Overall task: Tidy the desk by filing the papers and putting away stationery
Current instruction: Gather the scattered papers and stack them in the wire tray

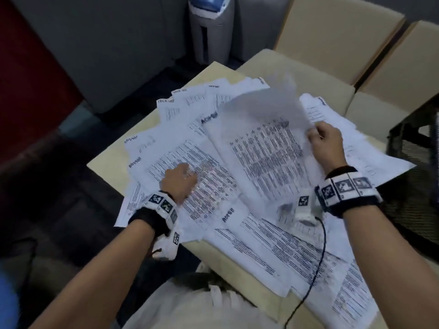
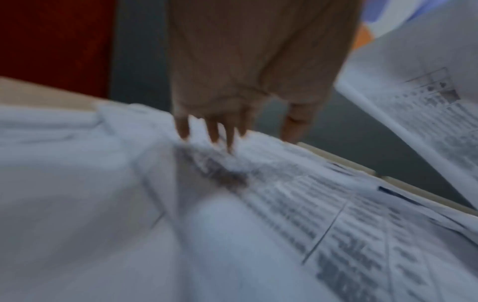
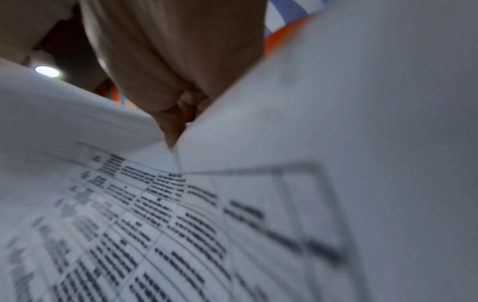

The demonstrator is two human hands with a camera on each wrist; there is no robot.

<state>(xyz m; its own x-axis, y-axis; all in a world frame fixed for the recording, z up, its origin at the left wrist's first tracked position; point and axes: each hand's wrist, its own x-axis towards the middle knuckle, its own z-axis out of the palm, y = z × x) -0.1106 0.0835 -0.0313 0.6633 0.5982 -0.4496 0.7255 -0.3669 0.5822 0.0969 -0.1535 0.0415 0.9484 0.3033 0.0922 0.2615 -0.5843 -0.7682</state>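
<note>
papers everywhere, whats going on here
A person is sorting printed papers spread loosely across a cream desk. The right hand pinches the edge of one lifted sheet, which curls up off the pile. The left hand rests with fingers spread on a printed page lying flat, its fingertips touching the paper. Nothing looks filed yet: the sheets lie fanned and overlapping, some hanging over the desk's edge.

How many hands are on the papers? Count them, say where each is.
2. The left hand rests on the printed sheets at the left of the desk; the right hand pinches the edge of a lifted sheet at the right. None seem hidden.
</note>
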